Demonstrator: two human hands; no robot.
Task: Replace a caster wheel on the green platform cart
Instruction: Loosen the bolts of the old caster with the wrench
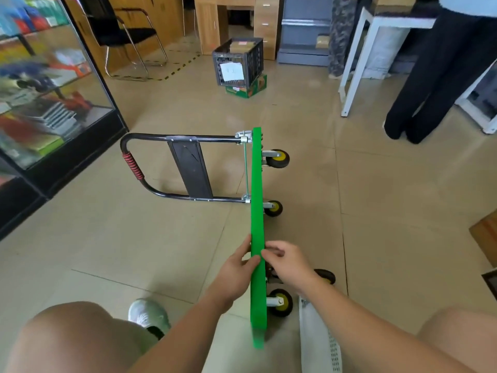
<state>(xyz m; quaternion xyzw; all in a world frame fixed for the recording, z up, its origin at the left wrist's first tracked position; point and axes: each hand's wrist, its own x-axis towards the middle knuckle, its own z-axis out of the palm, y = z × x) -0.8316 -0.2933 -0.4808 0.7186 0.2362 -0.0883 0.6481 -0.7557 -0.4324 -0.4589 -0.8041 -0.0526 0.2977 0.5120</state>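
The green cart (256, 197) stands tipped on its long edge on the floor (134, 238), its wheels (279, 158) pointing right and its black handle (209, 139) lying out to the left. My left hand (236, 266) and right hand (289, 262) both clasp the deck's top edge, one from each side.
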